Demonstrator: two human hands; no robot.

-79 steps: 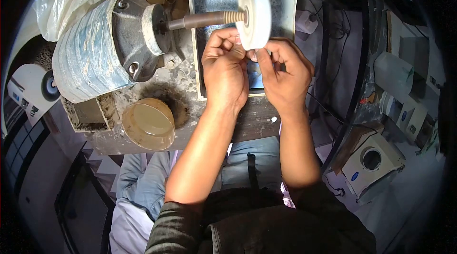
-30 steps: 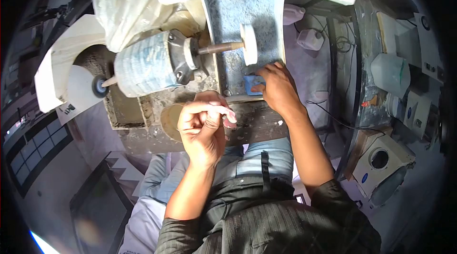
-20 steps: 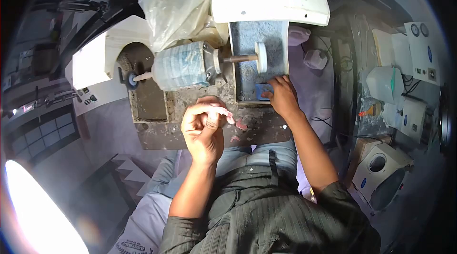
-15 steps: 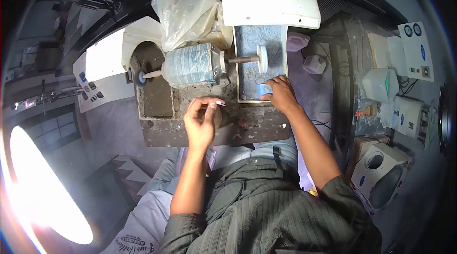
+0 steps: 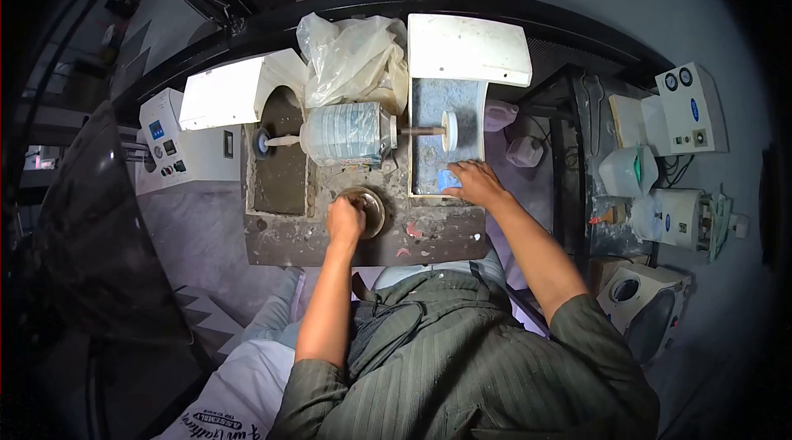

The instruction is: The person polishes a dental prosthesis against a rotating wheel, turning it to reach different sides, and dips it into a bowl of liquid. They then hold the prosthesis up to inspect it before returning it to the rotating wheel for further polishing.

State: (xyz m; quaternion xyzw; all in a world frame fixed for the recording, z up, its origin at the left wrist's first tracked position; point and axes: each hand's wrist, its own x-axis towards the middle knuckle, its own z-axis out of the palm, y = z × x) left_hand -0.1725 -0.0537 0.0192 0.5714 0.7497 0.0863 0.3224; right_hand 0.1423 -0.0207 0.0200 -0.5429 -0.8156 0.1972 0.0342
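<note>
My left hand [image 5: 345,219] is closed, its fist at the left side of a round metal bowl [image 5: 377,215] on the bench. I cannot tell what its fingers hold. Further right, my right hand [image 5: 480,182] reaches into the front of a blue-lined tray [image 5: 425,97], thumb and fingers on a small blue block [image 5: 448,180]. Behind the hands stands a polishing lathe motor [image 5: 342,134] wrapped in bluish plastic. A pale wheel [image 5: 450,131] sits on its right shaft over the tray, and a small dark blue wheel [image 5: 261,142] on its left one.
White hoods [image 5: 470,48] cover the backs of both trays; the left tray [image 5: 279,184] is grey-brown inside. A crumpled plastic bag [image 5: 351,60] lies behind the motor. Pink scraps [image 5: 412,229] dot the bench front. White machines [image 5: 681,110] stand at right; a large dark panel [image 5: 95,225] is at left.
My left hand has gone from pinching a small pink-and-white piece above the bowl to a fist at it. My right hand stays at the blue block. The bright glare at left is gone.
</note>
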